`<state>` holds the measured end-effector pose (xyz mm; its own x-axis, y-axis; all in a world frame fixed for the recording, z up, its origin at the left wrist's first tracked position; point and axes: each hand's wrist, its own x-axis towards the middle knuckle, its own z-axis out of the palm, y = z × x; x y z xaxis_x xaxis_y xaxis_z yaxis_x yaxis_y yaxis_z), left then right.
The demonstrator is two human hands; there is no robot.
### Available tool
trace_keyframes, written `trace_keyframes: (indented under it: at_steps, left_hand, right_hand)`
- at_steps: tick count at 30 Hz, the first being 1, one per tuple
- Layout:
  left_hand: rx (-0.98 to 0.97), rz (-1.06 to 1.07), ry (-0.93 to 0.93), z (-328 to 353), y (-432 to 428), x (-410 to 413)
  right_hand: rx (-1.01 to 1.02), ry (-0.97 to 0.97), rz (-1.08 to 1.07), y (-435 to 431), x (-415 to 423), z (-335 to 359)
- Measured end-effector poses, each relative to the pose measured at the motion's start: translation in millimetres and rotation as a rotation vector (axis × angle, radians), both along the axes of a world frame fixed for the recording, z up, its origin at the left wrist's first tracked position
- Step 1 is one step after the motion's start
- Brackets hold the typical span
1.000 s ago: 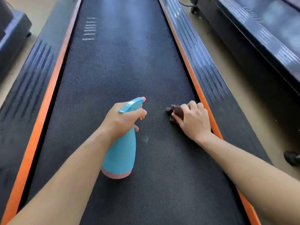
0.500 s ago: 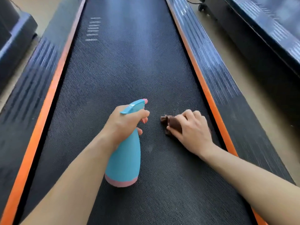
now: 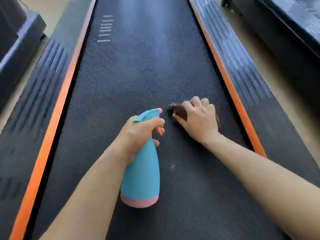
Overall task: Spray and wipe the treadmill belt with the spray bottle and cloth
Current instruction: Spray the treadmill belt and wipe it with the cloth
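The belt (image 3: 138, 75) is filling the middle of the view, running from 6 o'clock up to 12 o'clock, dark and finely ribbed, with short white marks (image 3: 104, 28) lying at about 11 o'clock. An orange strip (image 3: 50, 132) is edging it on the left and a second strip (image 3: 230, 84) on the right, each with a dark side rail (image 3: 245, 70) outside it.

The left hand (image 3: 138, 132) is gripping the neck of a blue bottle (image 3: 141, 174) near the centre, fingers wrapping round it just under the spray head. The bottle is tilting, its pink base pointing toward 6 o'clock and its nozzle toward 12 o'clock; whether the base is touching the belt cannot be told.

The right hand (image 3: 199, 122) is lying at about 2 o'clock from the bottle, fingers curling over a brown cloth (image 3: 180, 112) and pressing it onto the belt close to the right strip. The cloth is sticking out past the thumb toward 10 o'clock, just beside the nozzle.

Another dark machine (image 3: 285, 32) is standing at 1 o'clock, well apart across the pale floor (image 3: 225, 13).
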<state>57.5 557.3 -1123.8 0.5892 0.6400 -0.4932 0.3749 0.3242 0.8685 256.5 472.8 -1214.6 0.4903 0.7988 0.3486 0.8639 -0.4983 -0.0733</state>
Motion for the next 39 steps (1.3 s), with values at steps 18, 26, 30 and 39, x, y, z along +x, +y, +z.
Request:
trace_keyframes:
  at_steps: [18, 26, 30, 39]
  left_hand:
    - [0.082, -0.010, 0.008, 8.0, -11.4, -0.3]
    - [0.146, -0.004, 0.055, 29.9, -24.3, -33.8]
    - [0.140, 0.094, 0.090, 40.6, -41.3, -67.4]
    - [0.137, 0.228, 0.185, 46.7, -86.7, -136.6]
  right_hand:
    - [-0.048, 0.040, 0.335, -93.3, -73.8, 1.5]
    - [-0.152, 0.140, -0.159, -22.5, -24.3, 13.8]
    - [-0.093, 0.050, 0.089, -77.3, -103.6, 10.7]
    - [-0.108, 0.129, 0.097, -83.9, -112.3, 12.4]
